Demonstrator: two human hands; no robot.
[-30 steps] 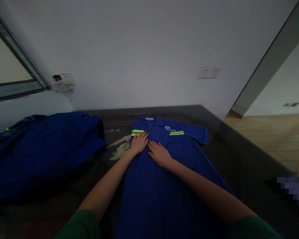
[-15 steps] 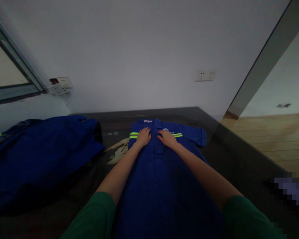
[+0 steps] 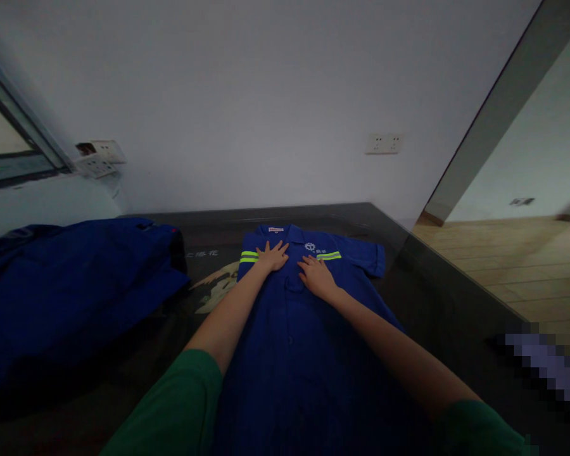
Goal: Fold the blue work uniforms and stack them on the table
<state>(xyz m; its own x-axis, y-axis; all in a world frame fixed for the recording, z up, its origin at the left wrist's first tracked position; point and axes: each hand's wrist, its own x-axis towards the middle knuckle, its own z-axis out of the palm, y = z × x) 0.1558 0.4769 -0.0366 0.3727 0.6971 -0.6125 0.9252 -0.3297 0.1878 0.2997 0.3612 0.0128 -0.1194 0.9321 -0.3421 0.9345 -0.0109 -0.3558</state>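
Note:
A blue short-sleeved shirt (image 3: 308, 342) with yellow-green reflective stripes lies front up on the dark table, its collar toward the wall. My left hand (image 3: 272, 256) rests on its upper chest, fingers spread, beside the left stripe. My right hand (image 3: 317, 276) lies on the other side of the button front, fingers apart, just below the white logo (image 3: 310, 247). The sleeve on the right is spread outward. At the left, the sleeve is out of sight.
On the left of the dark table (image 3: 437, 285) lies a heap of blue clothing (image 3: 76, 285). A pale wall with sockets (image 3: 384, 144) stands behind. A blurred purple item (image 3: 546, 361) is at the lower right, with wooden floor beyond.
My left hand's fingers have spread wider. My right hand has moved down the chest, uncovering the logo. The view has shifted slightly.

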